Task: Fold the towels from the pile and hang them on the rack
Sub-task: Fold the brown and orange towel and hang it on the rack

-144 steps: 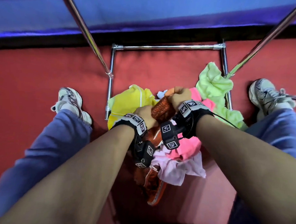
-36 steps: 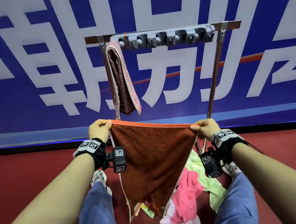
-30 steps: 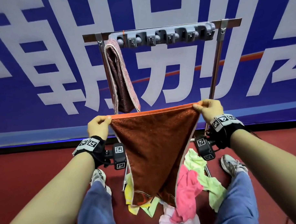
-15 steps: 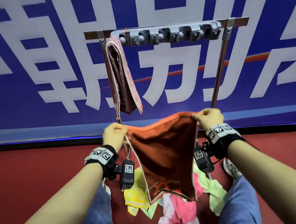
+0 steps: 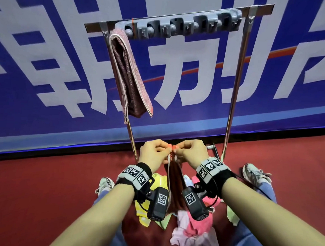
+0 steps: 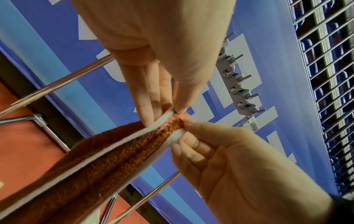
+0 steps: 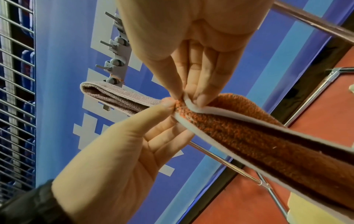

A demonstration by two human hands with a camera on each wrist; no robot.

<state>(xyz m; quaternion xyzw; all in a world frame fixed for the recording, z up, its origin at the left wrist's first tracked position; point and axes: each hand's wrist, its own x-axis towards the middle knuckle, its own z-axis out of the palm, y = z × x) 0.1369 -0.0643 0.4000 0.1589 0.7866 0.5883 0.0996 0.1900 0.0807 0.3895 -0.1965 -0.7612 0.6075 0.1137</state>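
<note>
A rust-orange towel (image 5: 175,180) with a pale hem hangs folded in half between my wrists. My left hand (image 5: 166,148) and right hand (image 5: 179,150) meet in front of the rack, each pinching a top corner of it. The left wrist view shows the left hand (image 6: 164,116) and right hand (image 6: 182,131) holding the two corners (image 6: 172,121) together. The right wrist view shows the same pinch on the towel (image 7: 258,144). A folded pinkish-brown towel (image 5: 130,74) hangs over the left end of the rack's top bar (image 5: 261,8).
A grey hook strip (image 5: 179,27) runs along the top bar. The pile lies on the red floor (image 5: 45,192) between the rack's legs, with pink (image 5: 196,232) and yellow (image 5: 143,212) towels showing. My shoes (image 5: 254,174) flank it. A blue banner (image 5: 49,82) stands behind.
The hands held the orange towel spread wide by its top corners. They have moved together and lower, so the corners meet and the towel hangs folded in half.
</note>
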